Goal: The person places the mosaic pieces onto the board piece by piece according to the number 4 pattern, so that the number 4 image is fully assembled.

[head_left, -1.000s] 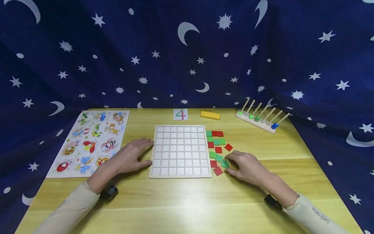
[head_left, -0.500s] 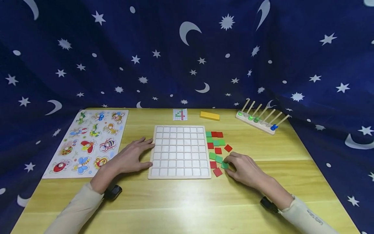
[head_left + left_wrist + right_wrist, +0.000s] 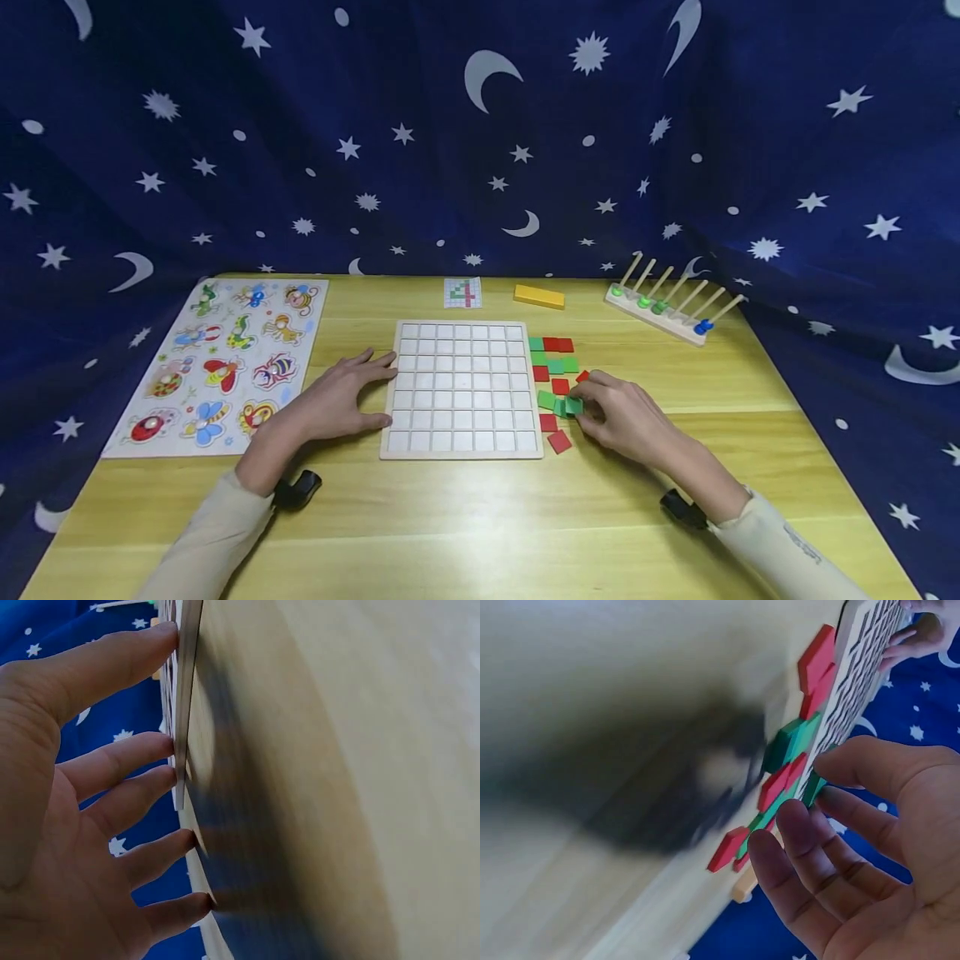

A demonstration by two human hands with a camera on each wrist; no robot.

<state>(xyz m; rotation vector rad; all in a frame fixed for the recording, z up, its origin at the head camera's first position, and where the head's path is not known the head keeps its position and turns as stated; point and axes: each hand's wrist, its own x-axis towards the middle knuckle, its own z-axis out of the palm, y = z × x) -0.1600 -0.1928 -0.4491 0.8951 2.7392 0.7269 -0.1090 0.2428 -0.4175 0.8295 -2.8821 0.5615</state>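
here the right hand (image 3: pixel 628 421) pinches a thin green square tile (image 3: pixel 573 406) beside the pale wooden, grid-lined board (image 3: pixel 462 390), near flat red and green tiles (image 3: pixel 558 442), as the left hand (image 3: pixel 337 402), grasping nothing, touches the board's rim with spread fingers.

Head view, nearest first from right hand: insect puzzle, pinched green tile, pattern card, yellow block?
1. Green tile: pinched by right hand
2. Yellow block: toward the back
3. Pattern card: left of block
4. Insect puzzle: far left
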